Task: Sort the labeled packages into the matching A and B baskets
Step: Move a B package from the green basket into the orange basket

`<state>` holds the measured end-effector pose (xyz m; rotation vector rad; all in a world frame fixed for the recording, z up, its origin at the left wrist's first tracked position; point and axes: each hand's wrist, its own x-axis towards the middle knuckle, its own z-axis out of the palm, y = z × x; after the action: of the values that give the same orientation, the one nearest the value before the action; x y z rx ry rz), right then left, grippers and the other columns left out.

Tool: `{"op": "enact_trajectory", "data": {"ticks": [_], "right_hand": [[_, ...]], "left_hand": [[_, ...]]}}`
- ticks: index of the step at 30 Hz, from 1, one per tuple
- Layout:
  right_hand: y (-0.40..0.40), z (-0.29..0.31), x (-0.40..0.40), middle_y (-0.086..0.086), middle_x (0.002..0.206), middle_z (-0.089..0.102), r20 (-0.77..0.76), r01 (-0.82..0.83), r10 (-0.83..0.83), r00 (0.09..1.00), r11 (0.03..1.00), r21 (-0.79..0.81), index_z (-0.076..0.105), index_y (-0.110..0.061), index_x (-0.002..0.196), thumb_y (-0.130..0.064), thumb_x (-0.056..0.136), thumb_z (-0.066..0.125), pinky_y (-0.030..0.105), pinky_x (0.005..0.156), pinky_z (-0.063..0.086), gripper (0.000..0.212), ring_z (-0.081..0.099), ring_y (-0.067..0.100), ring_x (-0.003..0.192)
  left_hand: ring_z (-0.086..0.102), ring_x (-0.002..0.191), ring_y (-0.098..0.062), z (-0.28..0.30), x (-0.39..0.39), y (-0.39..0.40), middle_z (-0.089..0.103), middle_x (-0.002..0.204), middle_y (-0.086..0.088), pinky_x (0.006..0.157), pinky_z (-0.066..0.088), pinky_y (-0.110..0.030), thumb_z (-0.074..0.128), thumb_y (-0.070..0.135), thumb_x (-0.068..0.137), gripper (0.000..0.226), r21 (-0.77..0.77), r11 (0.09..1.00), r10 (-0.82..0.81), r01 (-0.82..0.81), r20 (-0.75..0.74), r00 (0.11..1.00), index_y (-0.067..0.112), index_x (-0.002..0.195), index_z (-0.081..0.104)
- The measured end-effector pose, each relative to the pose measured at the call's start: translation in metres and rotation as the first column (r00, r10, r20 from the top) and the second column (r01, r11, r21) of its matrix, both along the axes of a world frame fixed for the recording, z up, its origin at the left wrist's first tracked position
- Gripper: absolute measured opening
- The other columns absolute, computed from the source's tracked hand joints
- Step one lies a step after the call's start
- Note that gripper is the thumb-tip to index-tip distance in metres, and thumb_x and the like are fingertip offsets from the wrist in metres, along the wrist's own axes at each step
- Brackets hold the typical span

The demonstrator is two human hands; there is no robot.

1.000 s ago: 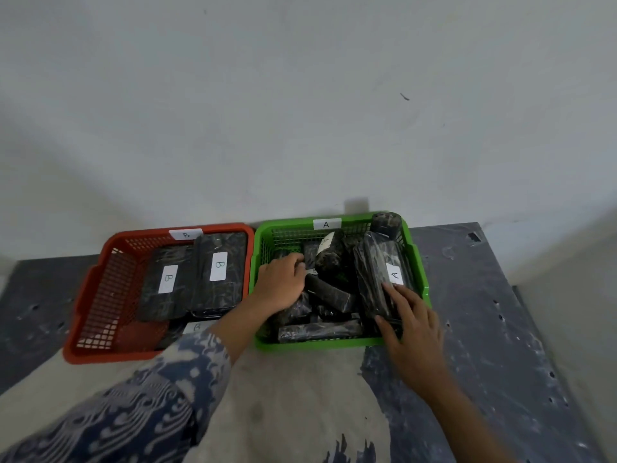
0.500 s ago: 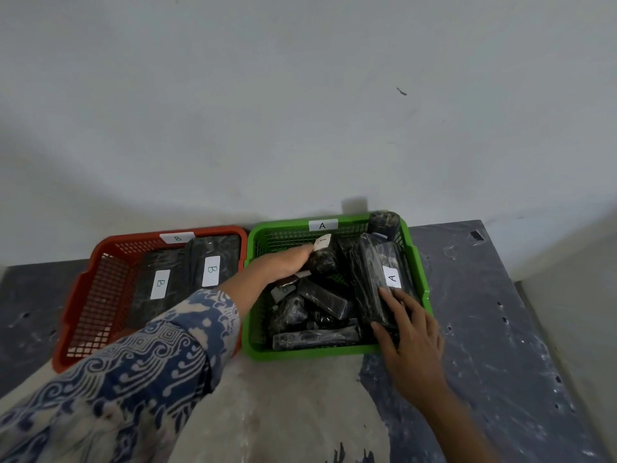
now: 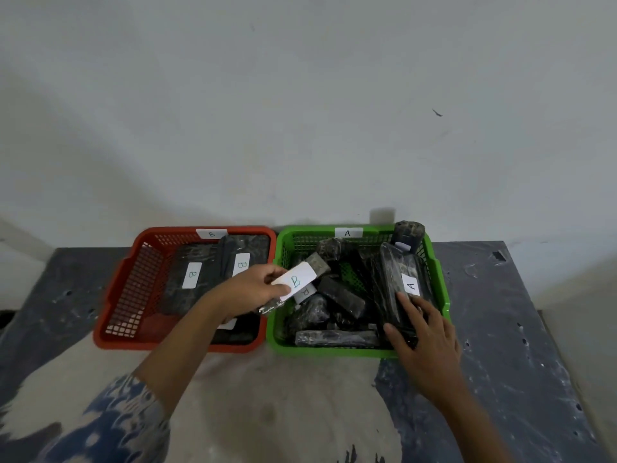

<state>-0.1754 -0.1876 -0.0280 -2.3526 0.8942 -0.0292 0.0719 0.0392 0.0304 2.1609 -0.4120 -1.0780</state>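
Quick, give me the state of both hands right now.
Left hand: holds a B-labeled package over the gap between the baskets.
Right hand: open, fingers resting on the A-labeled package.

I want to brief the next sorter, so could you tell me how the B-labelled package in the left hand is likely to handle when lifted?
The B-labelled package probably stays stiff: it juts straight out of the left hand without drooping. It seems light, since a fingertip pinch carries it. Its glossy black wrap may be slippery.

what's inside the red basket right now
In the red basket lie flat black packages; two show B labels. The left hand and forearm cover its near right part, so what lies there is hidden.
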Motion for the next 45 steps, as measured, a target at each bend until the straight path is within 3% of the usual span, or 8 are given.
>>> {"op": "enact_trajectory", "data": {"ticks": [4,7,10,12,17,23,42,45], "right_hand": [[0.026,0.035,0.019,0.0,0.155,0.035,0.193,0.081,-0.086,0.978,0.996,0.033,0.042,-0.034,0.149,-0.073,0.084,0.04,0.053,0.112,0.033,0.077,0.032,0.028,0.142],[0.05,0.062,0.035,-0.011,0.126,0.057,0.334,-0.04,-0.05,0.941,0.965,0.258,0.041,-0.04,0.148,-0.066,0.088,0.049,0.033,0.088,0.054,0.066,0.06,0.009,0.107],[0.068,0.079,0.045,-0.011,0.104,0.068,0.326,-0.152,-0.089,0.941,0.75,0.644,0.052,-0.049,0.137,-0.049,0.095,0.058,0.03,0.068,0.059,0.043,0.07,0.007,0.081],[0.078,0.084,0.046,-0.004,0.098,0.071,0.342,-0.137,-0.168,0.924,0.69,0.71,0.07,-0.039,0.117,-0.033,0.099,0.06,0.027,0.062,0.057,0.021,0.067,0.007,0.074],[0.101,0.084,0.041,0.005,0.092,0.075,0.348,-0.082,-0.269,0.898,0.673,0.735,0.076,-0.023,0.096,-0.023,0.1,0.06,0.027,0.056,0.055,0.017,0.07,0.021,0.069],[0.132,0.082,0.044,-0.004,0.092,0.077,0.323,-0.085,-0.22,0.921,0.694,0.715,0.075,-0.022,0.101,-0.025,0.101,0.058,0.025,0.055,0.053,0.017,0.071,0.015,0.073],[0.322,0.058,0.133,-0.015,0.098,0.076,0.064,-0.222,0.237,0.969,0.733,0.643,0.068,-0.042,0.116,-0.017,0.103,0.054,0.019,0.061,0.05,0.031,0.07,0.008,0.08],[0.344,0.047,0.15,-0.012,0.098,0.077,0.044,-0.125,0.131,0.99,0.714,0.688,0.069,-0.032,0.114,-0.018,0.102,0.057,0.021,0.064,0.053,0.023,0.071,0.01,0.083]], "left_hand": [[0.072,0.092,-0.007,0.018,-0.027,0.026,0.072,0.115,0.006,0.068,0.054,-0.019,0.071,0.022,0.088,0.036,-0.214,0.974,0.048,-0.076,-0.136,0.99,0.04,0.118,0.063],[0.07,0.097,-0.004,0.035,-0.044,0.033,0.074,0.108,0.011,0.072,0.053,-0.018,0.074,0.025,0.086,0.036,-0.276,0.961,-0.048,0.001,-0.164,0.985,0.043,0.117,0.067],[0.073,0.095,-0.014,0.042,-0.058,0.037,0.076,0.107,0.001,0.074,0.056,-0.022,0.08,0.02,0.085,0.038,-0.335,0.942,-0.058,-0.02,-0.222,0.973,0.031,0.12,0.069],[0.074,0.079,-0.01,0.042,-0.067,0.041,0.078,0.097,0.001,0.062,0.055,-0.021,0.083,0.023,0.082,0.034,-0.348,0.93,0.048,-0.121,-0.212,0.976,0.025,0.114,0.071],[0.07,0.066,-0.006,0.026,-0.092,0.057,0.078,0.083,-0.001,0.057,0.054,-0.02,0.083,0.037,0.07,0.04,-0.444,0.768,0.328,-0.461,-0.345,0.879,0.015,0.103,0.076],[0.066,0.065,-0.01,0.021,-0.094,0.081,0.072,0.083,-0.015,0.056,0.053,-0.022,0.078,0.047,0.068,0.046,-0.47,0.66,0.432,-0.586,-0.401,0.808,0.014,0.101,0.079],[0.061,0.059,-0.011,-0.023,0.028,0.268,0.074,0.079,-0.001,0.05,0.048,-0.021,0.053,0.054,0.098,0.035,-0.403,0.827,0.42,-0.392,-0.019,0.907,0.024,0.095,0.072],[0.067,0.074,-0.014,-0.05,0.06,0.303,0.069,0.082,0.003,0.065,0.054,-0.03,0.042,0.055,0.098,0.035,-0.495,0.718,0.623,-0.49,0.143,0.769,0.029,0.103,0.066]]}}
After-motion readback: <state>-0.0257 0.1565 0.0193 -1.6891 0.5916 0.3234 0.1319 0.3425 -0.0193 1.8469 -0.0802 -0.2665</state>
